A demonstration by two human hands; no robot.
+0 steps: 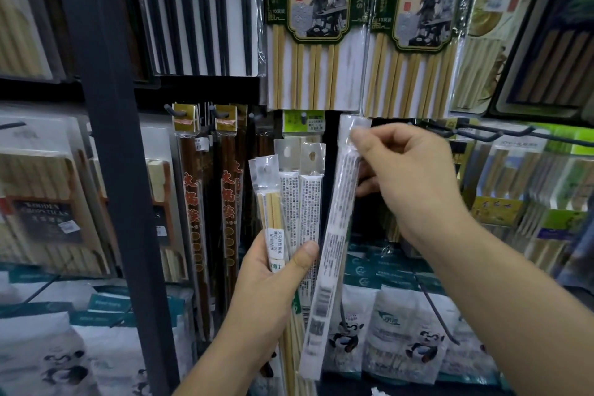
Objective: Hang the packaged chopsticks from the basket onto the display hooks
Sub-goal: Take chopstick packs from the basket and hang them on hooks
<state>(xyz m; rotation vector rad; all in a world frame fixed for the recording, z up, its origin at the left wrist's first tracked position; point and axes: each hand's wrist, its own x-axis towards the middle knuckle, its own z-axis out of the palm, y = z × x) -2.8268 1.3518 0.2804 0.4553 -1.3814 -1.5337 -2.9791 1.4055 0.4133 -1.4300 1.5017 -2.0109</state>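
Observation:
My left hand (273, 280) grips a fan of several narrow clear chopstick packs (289, 199), thumb across their fronts, their punched header tabs pointing up. My right hand (408, 177) pinches the top tab of one more long pack (334, 241), which hangs tilted, its lower end to the left. That tab is raised just below and right of a green price tag (303, 122) on a display hook (303, 115) in the middle of the rack. The basket is out of sight.
A dark upright post (115, 154) stands at left. Brown chopstick packs (228, 202) hang on pegs beside it. Large bamboo packs (315, 26) hang above. A bare black hook (482, 132) juts out at right. Panda-printed bags (408, 331) lie below.

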